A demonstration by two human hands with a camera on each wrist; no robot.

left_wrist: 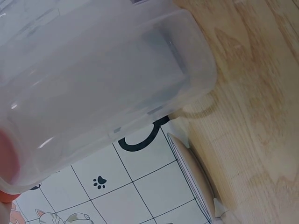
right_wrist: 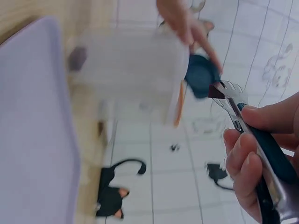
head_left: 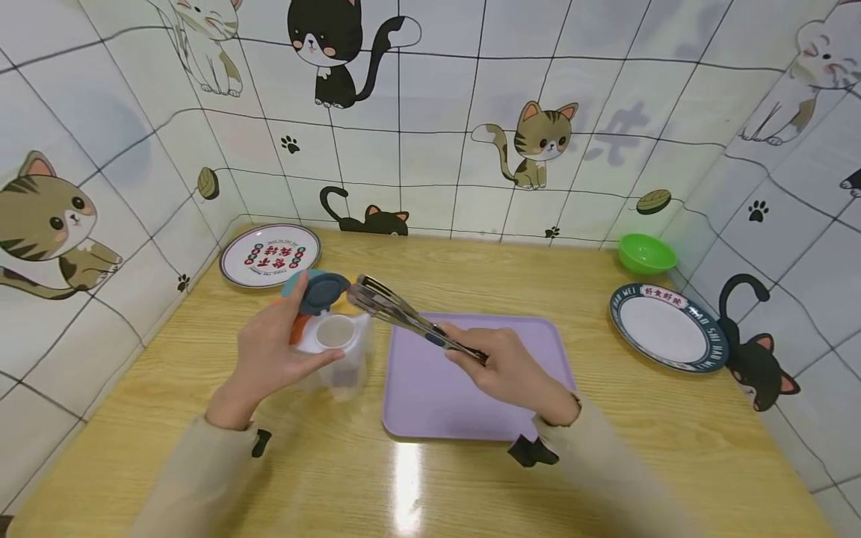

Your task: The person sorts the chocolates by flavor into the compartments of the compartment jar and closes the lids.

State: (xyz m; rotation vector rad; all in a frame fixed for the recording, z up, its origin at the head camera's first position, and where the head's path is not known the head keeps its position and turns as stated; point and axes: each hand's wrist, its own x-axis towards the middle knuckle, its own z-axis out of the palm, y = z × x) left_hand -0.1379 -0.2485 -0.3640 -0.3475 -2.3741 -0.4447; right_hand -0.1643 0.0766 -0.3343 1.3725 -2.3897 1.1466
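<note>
The left hand (head_left: 279,351) grips a clear plastic container (head_left: 339,357), fingers and thumb curled round its upper part, and holds it above the wooden bench (head_left: 323,463) just left of the purple tray (head_left: 430,396). The container's blue flip lid (head_left: 316,290) stands open at the far side, with a strip of orange showing beneath it at the rim. From the left wrist the container's translucent wall (left_wrist: 103,84) fills most of the view, its base lifted off the bench (left_wrist: 252,93). The right hand (head_left: 501,366) holds a pair of metal tongs (head_left: 397,310) by the dark-sleeved handles, fingers wrapped round them, the hand sitting over the tray. The tong tips point left and reach the container's open mouth beside the lid; they look pressed together. The right wrist view shows the tongs (right_wrist: 233,100) meeting the blue lid (right_wrist: 201,77), with the container (right_wrist: 131,70) blurred behind. A round plate with red lettering (head_left: 270,255) lies at the far left of the bench, a green bowl (head_left: 647,253) at the far right, and a dark-rimmed plate (head_left: 668,326) nearer on the right side
</note>
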